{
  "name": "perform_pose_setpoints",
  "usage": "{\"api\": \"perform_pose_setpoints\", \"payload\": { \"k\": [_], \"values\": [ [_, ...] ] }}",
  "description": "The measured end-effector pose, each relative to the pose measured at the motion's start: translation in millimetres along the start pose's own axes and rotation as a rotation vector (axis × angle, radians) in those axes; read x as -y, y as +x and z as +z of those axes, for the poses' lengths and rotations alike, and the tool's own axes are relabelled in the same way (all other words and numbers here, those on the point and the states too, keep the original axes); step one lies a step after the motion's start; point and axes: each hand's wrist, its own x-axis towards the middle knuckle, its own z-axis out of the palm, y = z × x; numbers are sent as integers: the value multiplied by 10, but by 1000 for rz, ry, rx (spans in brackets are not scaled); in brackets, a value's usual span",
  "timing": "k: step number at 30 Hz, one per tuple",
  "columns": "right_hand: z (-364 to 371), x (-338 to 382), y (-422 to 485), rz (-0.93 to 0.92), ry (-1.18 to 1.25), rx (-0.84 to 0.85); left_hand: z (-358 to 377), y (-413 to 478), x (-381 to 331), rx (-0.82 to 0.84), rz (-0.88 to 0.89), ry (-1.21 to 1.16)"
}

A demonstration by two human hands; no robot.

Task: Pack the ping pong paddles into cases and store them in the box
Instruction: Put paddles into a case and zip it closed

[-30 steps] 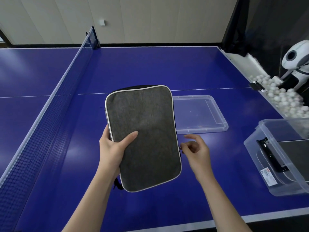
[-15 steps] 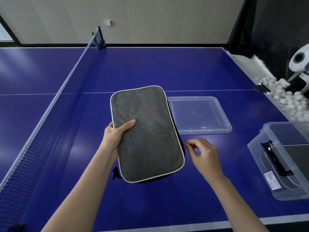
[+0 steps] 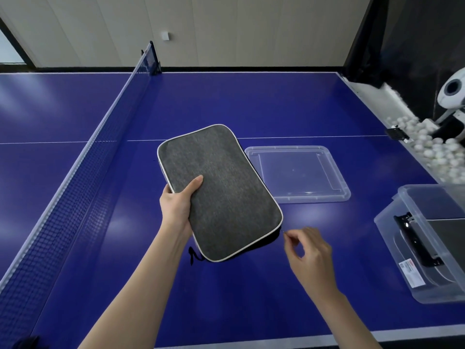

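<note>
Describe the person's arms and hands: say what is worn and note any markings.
Both are bare. The left hand and the right hand wear no gloves, and no ring, watch or bracelet shows. The left forearm and the right forearm carry no sleeve down to the picture's lower edge. No tattoos or other markings show.

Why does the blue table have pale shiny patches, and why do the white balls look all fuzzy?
In the head view, the pale patches on the table look like glare from room lights on its glossy top; the white balls sit at the right edge, where the picture is smeared, while the grey case in the middle looks sharper.
</note>
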Motion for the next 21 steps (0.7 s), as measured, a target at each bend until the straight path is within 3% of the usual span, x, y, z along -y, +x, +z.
{"api": "perform_pose_setpoints", "payload": {
  "k": [9, 14, 21],
  "values": [
    [168, 176, -129, 141, 64, -37, 108, 1, 169, -137, -6, -104],
    [257, 370, -171, 115, 120, -19, 180, -21, 275, -245, -27, -147],
    [420, 721, -281, 249, 253, -26, 306, -83, 372, -431, 61, -163]
  ]
}}
